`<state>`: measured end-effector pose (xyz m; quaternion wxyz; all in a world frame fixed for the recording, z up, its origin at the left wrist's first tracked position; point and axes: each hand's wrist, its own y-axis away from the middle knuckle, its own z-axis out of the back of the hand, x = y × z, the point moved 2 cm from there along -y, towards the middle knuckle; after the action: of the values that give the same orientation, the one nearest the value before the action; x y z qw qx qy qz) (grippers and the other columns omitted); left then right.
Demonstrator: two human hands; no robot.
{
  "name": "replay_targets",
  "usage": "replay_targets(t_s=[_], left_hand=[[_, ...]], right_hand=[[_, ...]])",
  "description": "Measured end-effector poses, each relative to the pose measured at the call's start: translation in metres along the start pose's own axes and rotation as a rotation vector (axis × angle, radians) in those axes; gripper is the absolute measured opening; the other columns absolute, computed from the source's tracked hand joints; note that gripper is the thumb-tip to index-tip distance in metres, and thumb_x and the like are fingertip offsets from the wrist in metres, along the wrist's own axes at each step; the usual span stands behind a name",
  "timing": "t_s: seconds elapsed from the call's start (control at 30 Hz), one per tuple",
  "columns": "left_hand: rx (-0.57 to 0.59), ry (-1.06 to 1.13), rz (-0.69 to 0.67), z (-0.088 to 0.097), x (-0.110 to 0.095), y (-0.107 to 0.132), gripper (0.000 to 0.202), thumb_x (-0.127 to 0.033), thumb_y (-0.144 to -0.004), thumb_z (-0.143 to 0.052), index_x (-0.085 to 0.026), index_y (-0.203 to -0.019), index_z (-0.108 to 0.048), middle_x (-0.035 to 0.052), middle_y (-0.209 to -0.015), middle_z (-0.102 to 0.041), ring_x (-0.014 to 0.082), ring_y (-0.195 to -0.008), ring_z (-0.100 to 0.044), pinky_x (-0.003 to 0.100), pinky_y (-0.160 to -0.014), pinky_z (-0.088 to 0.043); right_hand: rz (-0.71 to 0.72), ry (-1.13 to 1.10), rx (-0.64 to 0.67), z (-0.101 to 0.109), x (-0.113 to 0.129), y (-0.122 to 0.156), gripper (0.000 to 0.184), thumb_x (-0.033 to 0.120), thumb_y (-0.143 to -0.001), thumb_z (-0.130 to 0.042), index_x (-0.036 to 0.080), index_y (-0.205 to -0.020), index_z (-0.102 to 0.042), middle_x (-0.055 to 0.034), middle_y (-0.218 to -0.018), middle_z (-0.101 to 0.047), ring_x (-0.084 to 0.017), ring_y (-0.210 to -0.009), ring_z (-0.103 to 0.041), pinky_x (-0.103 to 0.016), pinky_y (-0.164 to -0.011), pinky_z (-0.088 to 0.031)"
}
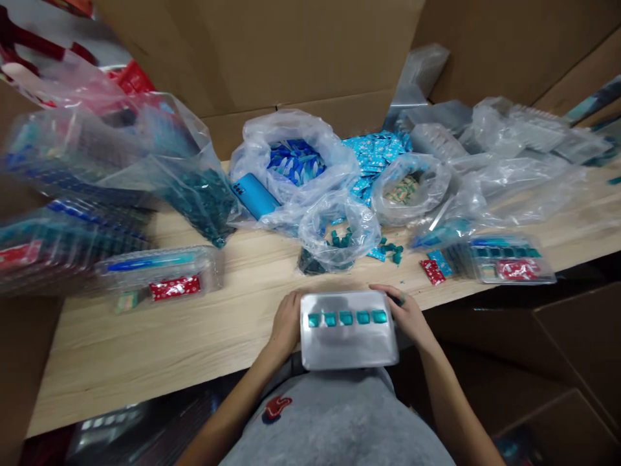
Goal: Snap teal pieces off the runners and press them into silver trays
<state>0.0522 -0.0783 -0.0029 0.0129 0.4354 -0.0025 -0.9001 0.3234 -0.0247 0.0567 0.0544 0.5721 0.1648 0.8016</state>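
Observation:
A clear plastic blister tray (349, 349) is held just past the table's near edge, close to my body. A row of several small teal square pieces (346, 318) sits across its upper half. My left hand (287, 323) is closed on the tray's left side, its fingertips partly hidden behind it. On the opposite side my right hand (408, 317) grips the upper right corner, with a ring on one finger. Straight ahead of the tray, a small open plastic bag (310, 226) holds more teal pieces, and some loose teal pieces (391, 249) lie beside it.
Filled blister packs (160, 265) are stacked at the left, and more packs (509, 262) at the right. Behind stand a bag of blue items (295, 162), a blue phone (255, 196), blue sachets (376, 158) and a bag of beige pieces (405, 189). Cardboard (257, 52) walls the back.

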Motion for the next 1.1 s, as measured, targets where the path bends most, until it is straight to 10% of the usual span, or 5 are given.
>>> replay_targets(t_s=[0.33, 0.57, 0.83, 0.97, 1.1], left_hand=[[-0.089, 0.05, 0.058, 0.029, 0.007, -0.046, 0.026, -0.036, -0.088, -0.056, -0.02, -0.107, -0.064, 0.0113, -0.11, -0.062, 0.0282, -0.109, -0.058, 0.049, -0.1, -0.046], [0.121, 0.227, -0.047, 0.059, -0.041, 0.006, 0.057, -0.046, -0.089, -0.057, -0.026, -0.14, -0.042, 0.0126, -0.139, -0.05, 0.0256, -0.124, -0.056, 0.043, -0.102, -0.048], [-0.224, -0.032, -0.306, 0.064, -0.066, -0.013, 0.028, -0.035, -0.092, -0.057, -0.027, -0.119, -0.059, 0.0119, -0.137, -0.05, 0.0295, -0.131, -0.048, 0.053, -0.109, -0.04], [0.19, -0.345, -0.705, 0.079, -0.094, -0.003, 0.007, -0.028, -0.089, -0.065, -0.028, -0.094, -0.069, 0.0054, -0.148, -0.043, 0.0334, -0.143, -0.03, 0.062, -0.114, -0.029], [0.498, -0.399, -0.71, 0.079, -0.1, -0.005, 0.012, -0.031, -0.081, -0.073, -0.025, -0.091, -0.069, 0.0057, -0.158, -0.03, 0.0369, -0.149, -0.017, 0.067, -0.115, -0.023]], right_hand=[[-0.115, -0.026, -0.099, -0.006, -0.028, 0.024, 0.03, 0.05, -0.062, -0.067, 0.021, -0.055, -0.064, -0.0062, -0.063, -0.071, -0.029, -0.075, -0.068, -0.038, -0.074, -0.055], [-0.075, -0.166, -0.25, -0.041, -0.026, 0.018, 0.031, 0.047, -0.07, -0.06, 0.019, -0.076, -0.072, -0.0095, -0.083, -0.075, -0.027, -0.084, -0.068, -0.041, -0.083, -0.052], [-0.046, -0.396, -0.224, -0.056, -0.01, -0.015, 0.033, 0.046, -0.071, -0.064, 0.019, -0.09, -0.069, 0.0006, -0.067, -0.06, -0.012, -0.054, -0.051, -0.026, -0.049, -0.042], [-0.067, -0.516, -0.147, -0.042, -0.007, -0.01, 0.043, 0.053, -0.068, -0.068, 0.018, -0.092, -0.066, 0.0041, -0.063, -0.052, -0.006, -0.045, -0.04, -0.022, -0.041, -0.03], [-0.106, -0.573, -0.038, -0.03, -0.007, 0.013, 0.044, 0.053, -0.063, -0.075, 0.016, -0.086, -0.067, 0.0038, -0.063, -0.053, -0.005, -0.043, -0.041, -0.02, -0.039, -0.025]])
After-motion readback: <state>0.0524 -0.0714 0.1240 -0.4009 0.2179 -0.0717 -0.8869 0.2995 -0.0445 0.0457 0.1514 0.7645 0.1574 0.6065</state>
